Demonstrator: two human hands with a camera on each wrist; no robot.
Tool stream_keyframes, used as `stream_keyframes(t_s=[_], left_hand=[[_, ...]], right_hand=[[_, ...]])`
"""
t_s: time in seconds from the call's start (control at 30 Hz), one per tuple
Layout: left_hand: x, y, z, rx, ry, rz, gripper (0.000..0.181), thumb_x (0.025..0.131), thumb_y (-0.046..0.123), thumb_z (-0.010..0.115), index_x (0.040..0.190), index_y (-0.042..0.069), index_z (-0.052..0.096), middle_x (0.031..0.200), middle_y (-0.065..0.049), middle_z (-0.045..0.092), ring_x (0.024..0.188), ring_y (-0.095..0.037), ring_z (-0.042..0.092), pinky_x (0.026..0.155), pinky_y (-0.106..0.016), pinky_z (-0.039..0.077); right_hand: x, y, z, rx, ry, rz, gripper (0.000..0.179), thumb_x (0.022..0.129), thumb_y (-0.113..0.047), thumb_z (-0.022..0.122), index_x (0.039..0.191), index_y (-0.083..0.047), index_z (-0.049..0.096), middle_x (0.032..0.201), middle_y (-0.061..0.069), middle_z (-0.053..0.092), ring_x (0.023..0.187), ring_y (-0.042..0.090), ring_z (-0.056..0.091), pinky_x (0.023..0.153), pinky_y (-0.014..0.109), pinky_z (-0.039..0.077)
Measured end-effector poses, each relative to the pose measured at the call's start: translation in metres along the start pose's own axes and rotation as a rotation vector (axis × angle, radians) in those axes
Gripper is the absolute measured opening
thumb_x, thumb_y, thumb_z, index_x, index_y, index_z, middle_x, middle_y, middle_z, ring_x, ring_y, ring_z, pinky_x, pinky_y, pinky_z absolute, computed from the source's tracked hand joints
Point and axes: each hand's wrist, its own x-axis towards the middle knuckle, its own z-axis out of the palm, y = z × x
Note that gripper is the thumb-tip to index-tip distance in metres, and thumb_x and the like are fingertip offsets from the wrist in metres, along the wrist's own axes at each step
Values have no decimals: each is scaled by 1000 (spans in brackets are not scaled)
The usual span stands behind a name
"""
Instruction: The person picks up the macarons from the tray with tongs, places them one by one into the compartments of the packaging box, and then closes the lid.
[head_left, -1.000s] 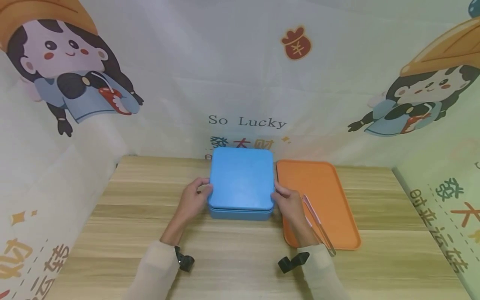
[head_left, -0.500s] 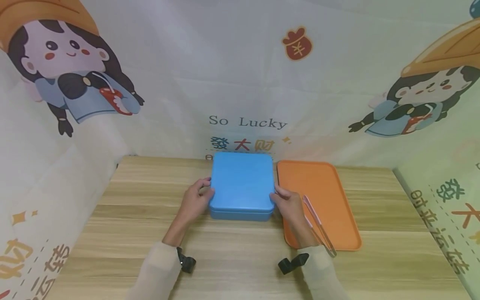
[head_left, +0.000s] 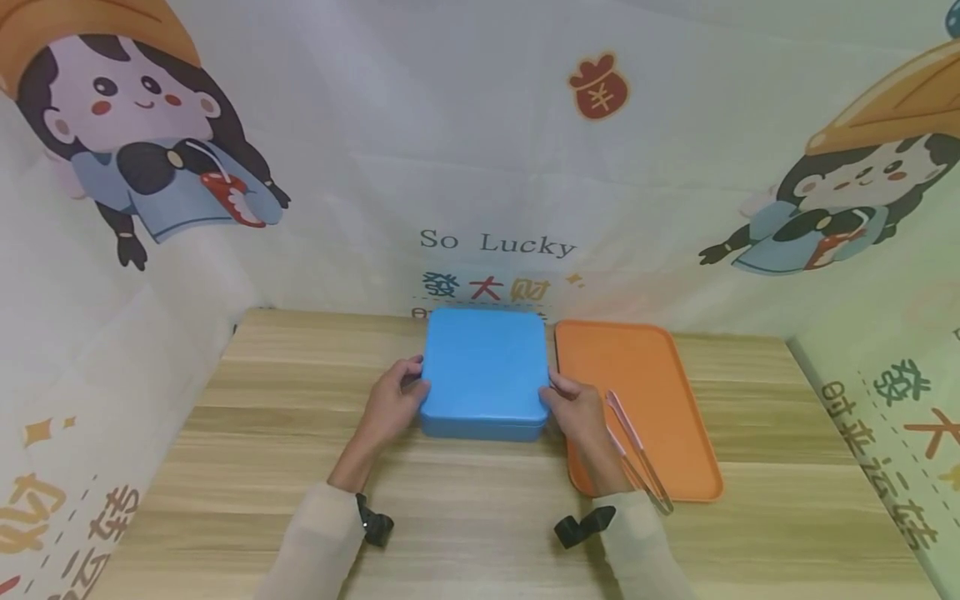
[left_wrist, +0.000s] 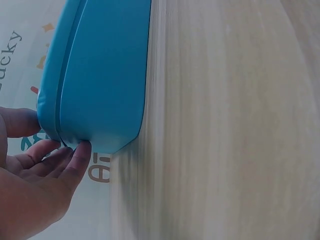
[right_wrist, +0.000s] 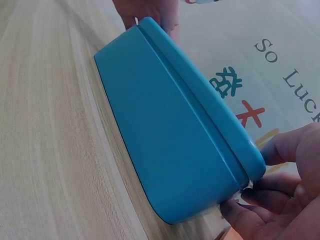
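A square blue box stands on the table with its blue lid lying over the top. At the lid's left side, my left hand pinches the edge; the left wrist view shows the thumb on the lid and fingertips at the seam below. My right hand holds the opposite edge, thumb on the lid's rim and fingers curled under it. A thin seam runs between lid and box wall, with a small gap near the right fingers. The inside of the box is hidden.
An orange tray lies right of the box, partly under my right forearm. Tongs with pinkish tips rest across it, their bend past its front edge. A printed cloth hangs behind the wooden table.
The lid has come down onto the box and slightly toward me; the visible gap along the front has narrowed to a seam. Both hands moved down with it, keeping their grip.
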Motion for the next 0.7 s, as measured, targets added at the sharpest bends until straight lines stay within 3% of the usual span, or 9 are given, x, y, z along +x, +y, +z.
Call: stream_keyframes(t_s=[0.4, 0.57, 0.7], left_hand=[[-1, 1, 2, 3, 10, -19, 26, 91, 18, 51, 111, 3, 51, 134, -9, 44, 120, -28, 43, 102, -43, 33], [0, 1, 2, -6, 21, -32, 30, 90, 19, 52, 116, 3, 49, 128, -11, 49, 117, -27, 46, 100, -43, 36], [1, 1, 3, -20, 21, -31, 39, 91, 19, 51, 128, 8, 43, 128, -10, 48, 117, -26, 46, 97, -42, 39]], right_hand=[[0, 3, 5, -56, 5, -10, 48, 85, -29, 60, 130, -14, 50, 128, 4, 53, 118, 21, 48, 96, 39, 40], [4, 3, 4, -70, -35, -88, 58, 86, -30, 60, 138, -17, 38, 136, 4, 45, 120, 21, 45, 97, 37, 39], [6, -1, 4, -180, -83, -207, 62, 88, -33, 56, 142, -26, 27, 145, -2, 29, 128, 19, 34, 102, 38, 32]])
